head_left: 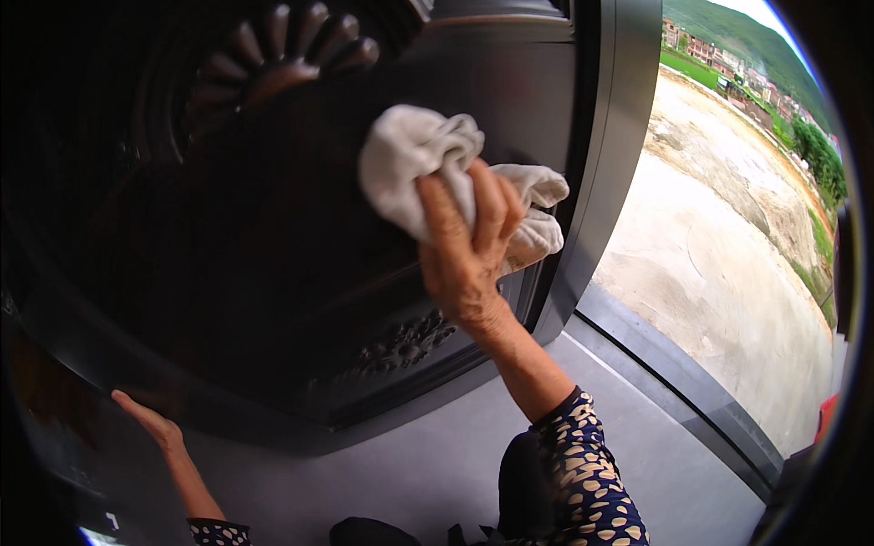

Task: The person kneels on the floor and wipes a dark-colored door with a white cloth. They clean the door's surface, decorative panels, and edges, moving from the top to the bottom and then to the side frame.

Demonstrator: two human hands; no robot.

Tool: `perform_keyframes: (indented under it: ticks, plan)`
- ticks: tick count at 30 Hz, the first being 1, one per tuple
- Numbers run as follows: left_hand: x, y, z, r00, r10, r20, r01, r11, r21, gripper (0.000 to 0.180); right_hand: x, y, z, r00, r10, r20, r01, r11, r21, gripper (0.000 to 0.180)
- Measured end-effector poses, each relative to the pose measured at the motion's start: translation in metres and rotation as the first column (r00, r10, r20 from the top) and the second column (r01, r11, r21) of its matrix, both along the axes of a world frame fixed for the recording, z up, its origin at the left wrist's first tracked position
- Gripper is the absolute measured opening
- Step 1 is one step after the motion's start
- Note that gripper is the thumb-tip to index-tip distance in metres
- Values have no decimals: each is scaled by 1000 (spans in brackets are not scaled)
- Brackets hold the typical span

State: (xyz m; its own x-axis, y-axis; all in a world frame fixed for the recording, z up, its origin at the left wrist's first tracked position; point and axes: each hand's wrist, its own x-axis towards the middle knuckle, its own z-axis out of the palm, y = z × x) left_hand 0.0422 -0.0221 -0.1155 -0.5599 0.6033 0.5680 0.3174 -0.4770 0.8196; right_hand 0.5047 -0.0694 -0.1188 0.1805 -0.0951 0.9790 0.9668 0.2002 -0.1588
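Note:
A crumpled white cloth [401, 173] is bunched in my right hand [469, 237], fingers wrapped round it. I hold it against the dark carved door [273, 237], on the smooth panel below a raised fan-shaped ornament [300, 77]. Part of the cloth sticks out on the right of my fingers. Low on the left, my left hand [150, 419] is stretched out beside the door's lower edge, with nothing visible in it. Whether it touches the door I cannot tell.
A grey metal frame [614, 136] borders the door's right side. Below runs a grey floor [410, 437] with a dark threshold track [674, 400]. Outside lies pale concrete ground [710, 255], with buildings and a green hill [746, 36] beyond. A flower-like relief [410, 346] decorates the lower door.

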Motion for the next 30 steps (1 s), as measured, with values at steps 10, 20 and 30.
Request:
perform_keyframes:
  ticks: [10, 20, 30]
  plan:
    - [3, 0, -20, 997, -76, -16, 77, 996, 38, 82, -50, 1, -75, 922, 140, 362, -127, 990, -58, 44]
    - [-7, -2, -29, 965, 123, -230, -126, 992, 3, 73, 59, 7, -114, 973, -184, -140, 162, 975, -152, 62]
    - [215, -126, -234, 64, -995, -83, 593, 104, -798, 17, 84, -9, -250, 962, 39, -270, -139, 921, -363, 39]
